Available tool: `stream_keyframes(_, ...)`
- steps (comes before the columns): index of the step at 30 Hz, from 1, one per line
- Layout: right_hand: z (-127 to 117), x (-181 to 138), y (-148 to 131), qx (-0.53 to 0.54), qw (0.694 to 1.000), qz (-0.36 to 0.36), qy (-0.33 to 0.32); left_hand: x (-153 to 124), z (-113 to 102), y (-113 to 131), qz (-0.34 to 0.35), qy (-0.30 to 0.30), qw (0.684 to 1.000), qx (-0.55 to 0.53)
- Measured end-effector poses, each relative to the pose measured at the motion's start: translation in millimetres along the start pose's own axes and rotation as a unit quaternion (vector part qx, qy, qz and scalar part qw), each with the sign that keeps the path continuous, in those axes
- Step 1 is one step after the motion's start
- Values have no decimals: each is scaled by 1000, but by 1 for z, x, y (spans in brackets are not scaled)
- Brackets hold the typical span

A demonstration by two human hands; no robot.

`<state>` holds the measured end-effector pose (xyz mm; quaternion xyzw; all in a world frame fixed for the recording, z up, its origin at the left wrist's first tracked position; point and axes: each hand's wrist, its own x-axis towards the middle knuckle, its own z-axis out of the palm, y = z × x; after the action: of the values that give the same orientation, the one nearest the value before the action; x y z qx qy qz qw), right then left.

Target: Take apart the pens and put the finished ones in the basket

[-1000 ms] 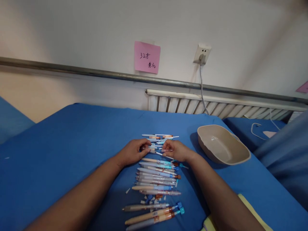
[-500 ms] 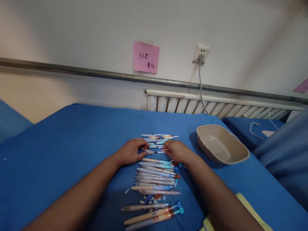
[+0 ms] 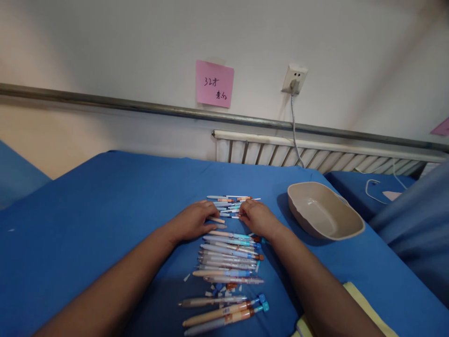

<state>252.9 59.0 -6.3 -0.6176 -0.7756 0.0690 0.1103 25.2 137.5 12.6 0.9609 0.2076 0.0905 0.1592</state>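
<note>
A blue table [image 3: 105,210] bears a beige bowl [image 3: 324,213], right of the fingers. Pens [image 3: 228,252] lie crosswise just behind the fingertips. The right hand [image 3: 257,217] pinches a thin refill [image 3: 230,216], its long axis left to right, pointing at the left hand [image 3: 191,220], whose fingers curl; grip unclear.

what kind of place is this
Probably an indoor room set up as a work station: a blue-covered table with rows of pens, a radiator along the wall, and a wall socket beside a pink note.
</note>
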Motion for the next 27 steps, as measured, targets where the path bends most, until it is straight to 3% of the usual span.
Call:
stream_keyframes(4,-1,-1,-4,34,999,-12,11,1,0,1,-4,2,1000,12)
stream_keyframes(8,1,-4,-13,150,984,-50,-84,1,2,3,-8,20,999,37)
stream_keyframes(11,3,-5,-19,165,976,-64,-124,1,5,4,-5,18,998,57)
stream_keyframes(19,-1,-6,-19,86,991,-48,-88,2,9,0,-11,32,997,71)
stream_keyframes(23,3,-4,-10,161,983,-48,-73,1,10,-3,-27,63,998,-12)
stream_keyframes(27,11,-2,-1,268,962,-21,-48,0,11,-1,-22,49,996,-77)
